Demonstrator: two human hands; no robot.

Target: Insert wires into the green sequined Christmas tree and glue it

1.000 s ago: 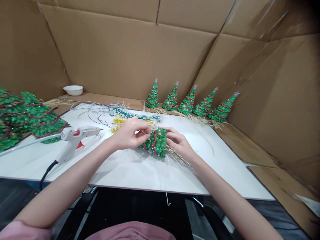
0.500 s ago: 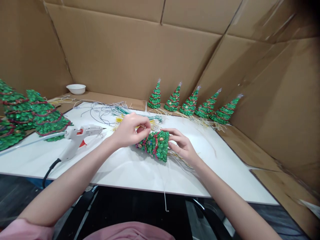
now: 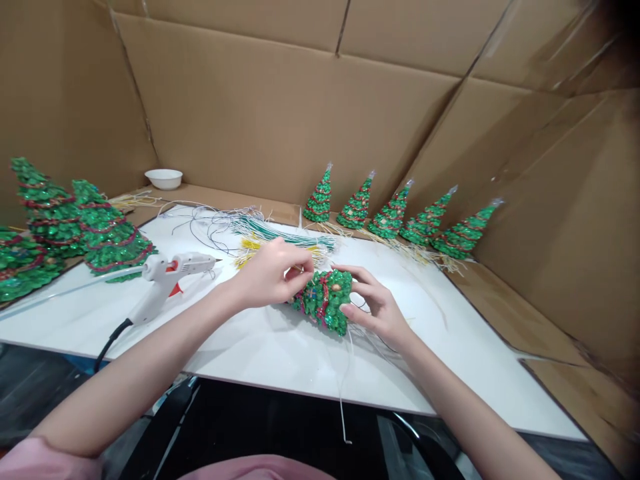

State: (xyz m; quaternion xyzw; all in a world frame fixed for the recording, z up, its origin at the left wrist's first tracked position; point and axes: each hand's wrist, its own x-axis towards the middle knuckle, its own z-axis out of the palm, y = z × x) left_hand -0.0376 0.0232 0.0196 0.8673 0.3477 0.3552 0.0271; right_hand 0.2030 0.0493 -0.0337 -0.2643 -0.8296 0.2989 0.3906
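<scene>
A small green Christmas tree (image 3: pixel 325 300) with red garlands and painted ornaments lies on its side on the white table, its base towards the right. My right hand (image 3: pixel 380 310) is closed on the base end, thumb in front and fingers behind. Over the narrower part, my left hand (image 3: pixel 280 270) pinches what looks like a thin light wire; its tip is too small to see clearly. The tree's top is hidden behind this hand. From the base, thin wires trail over the table, and a white wire (image 3: pixel 343 407) hangs past the front edge.
A white glue gun (image 3: pixel 160 280) with a glue stick lies left, its black cord over the edge. Green-and-white wire bundles (image 3: pixel 280 230) and yellow ones (image 3: pixel 247 252) lie behind my hands. Several finished trees (image 3: pixel 390 213) line the back right; larger trees (image 3: pixel 107 227) and a bowl (image 3: pixel 164 179) are left.
The view has shifted slightly, so everything sits a little further right and lower. My hands keep nearly the same hold, with the right thumb now further over the tree's base.
</scene>
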